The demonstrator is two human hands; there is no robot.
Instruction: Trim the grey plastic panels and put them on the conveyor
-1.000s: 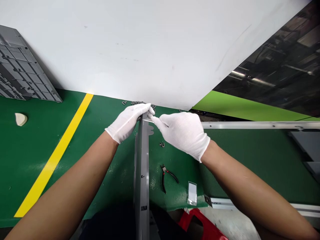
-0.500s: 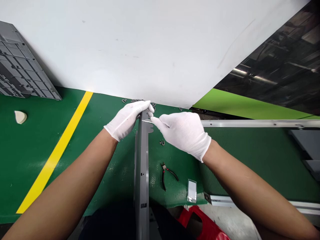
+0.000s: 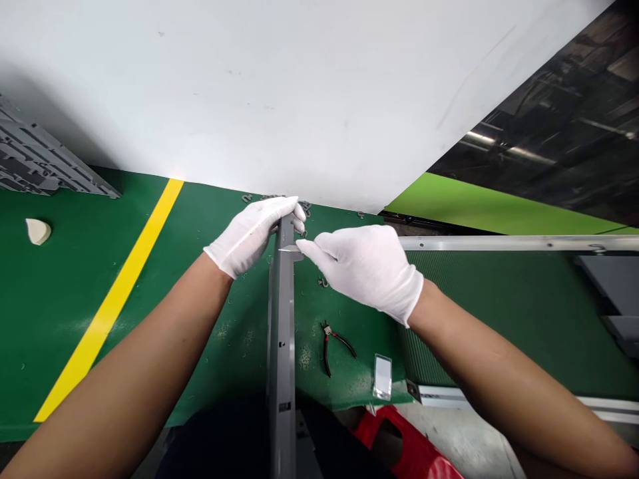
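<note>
A long grey plastic panel [image 3: 285, 299] stands on its edge in front of me, its narrow side facing up. At its far end my left hand [image 3: 254, 233], in a white glove, is closed around it. My right hand [image 3: 362, 266], gloved too, is closed on a knife whose thin pointed blade [image 3: 288, 249] lies across the panel's edge; the handle is hidden in the fist. Small grey hook-shaped scraps [image 3: 323, 283] lie on the green surface near the hands. Nippers [image 3: 327, 339] with black and red handles rest open to the right of the panel.
A white wall-like board [image 3: 299, 100] rises behind. On the left are a ribbed grey panel [image 3: 50, 156], a cream-coloured piece [image 3: 38, 231] and a yellow stripe [image 3: 124, 279]. To the right lie a clear card sleeve [image 3: 383, 376], a metal-railed conveyor [image 3: 479, 313] and a red bag [image 3: 414, 442] below.
The blade has moved slightly nearer to me along the panel's edge, and more of it shows flat. My left hand keeps its hold. The view has shifted a little.
</note>
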